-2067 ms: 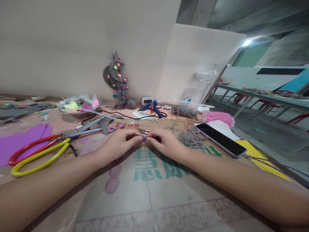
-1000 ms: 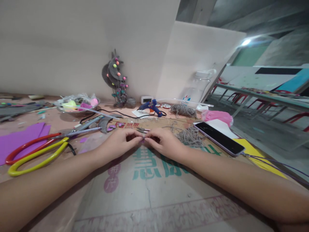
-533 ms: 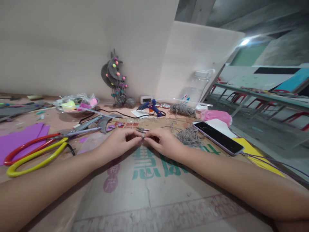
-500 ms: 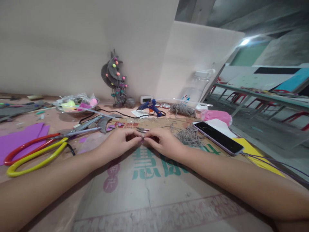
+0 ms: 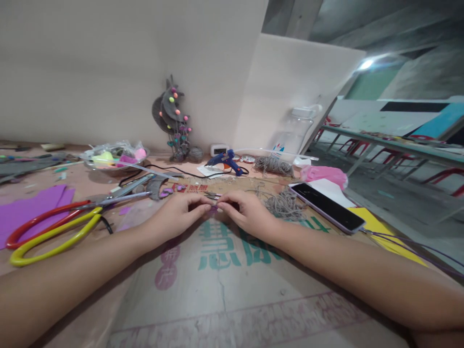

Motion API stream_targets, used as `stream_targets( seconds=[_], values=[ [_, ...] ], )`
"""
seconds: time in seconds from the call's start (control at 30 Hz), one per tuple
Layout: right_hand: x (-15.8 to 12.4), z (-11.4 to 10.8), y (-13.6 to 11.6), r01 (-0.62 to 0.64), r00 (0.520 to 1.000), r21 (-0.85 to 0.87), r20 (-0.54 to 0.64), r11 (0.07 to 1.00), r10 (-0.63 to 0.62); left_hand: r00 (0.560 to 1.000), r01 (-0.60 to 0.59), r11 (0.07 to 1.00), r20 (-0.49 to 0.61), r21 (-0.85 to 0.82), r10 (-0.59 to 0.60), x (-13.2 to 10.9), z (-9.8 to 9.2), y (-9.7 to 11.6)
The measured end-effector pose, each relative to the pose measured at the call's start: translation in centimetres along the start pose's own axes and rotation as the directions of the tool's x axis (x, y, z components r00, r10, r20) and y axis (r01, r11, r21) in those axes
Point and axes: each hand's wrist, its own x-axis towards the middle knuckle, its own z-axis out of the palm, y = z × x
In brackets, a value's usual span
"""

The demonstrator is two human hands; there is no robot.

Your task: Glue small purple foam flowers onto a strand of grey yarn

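Note:
My left hand [image 5: 184,212] and my right hand [image 5: 243,211] meet above the printed cardboard [image 5: 203,299], each closed in a pinch between thumb and fingers. A small purple piece [image 5: 214,208] shows between the fingertips, held from both sides; its exact shape is too small to make out. Just behind the fingertips lie the tips of a small metal tool [image 5: 212,195]. Grey yarn [image 5: 286,204] lies in a loose tangle to the right of my right hand. A curved grey piece with purple bits [image 5: 156,186] sits beyond my left hand.
Scissors with red and yellow handles [image 5: 54,232] and purple sheets [image 5: 32,208] lie left. A blue glue gun [image 5: 227,162], a clear bottle [image 5: 295,133] and a grey moon ornament [image 5: 170,108] stand at the back. A phone [image 5: 328,207] lies right.
My fingertips have parted slightly, and more of the purple piece shows between them. Everything else on the table looks the same.

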Motion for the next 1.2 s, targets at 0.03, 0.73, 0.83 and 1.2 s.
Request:
stream_targets(
  seconds=[0.03,0.73,0.83,1.2],
  values=[
    [0.0,-0.1,0.0,0.009,1.000,0.001,-0.027,1.000,-0.009,1.000,0.013,1.000,0.002,-0.010,-0.013,0.0,0.0,-0.1],
    [3.3,-6.9,2.3,-0.208,0.967,-0.280,-0.204,0.937,0.153,0.978,0.134,0.969,-0.132,-0.209,-0.163,0.4,-0.1,-0.9],
    [4.2,-6.9,5.9,-0.304,0.950,-0.256,-0.016,0.918,0.310,0.979,0.131,0.968,-0.126,-0.216,-0.160,0.4,-0.1,-0.9],
    [7.9,-6.4,8.7,-0.360,0.929,-0.267,-0.012,0.894,0.370,0.980,0.131,0.965,-0.114,-0.227,-0.160,0.5,-0.1,-1.0]
  ],
)
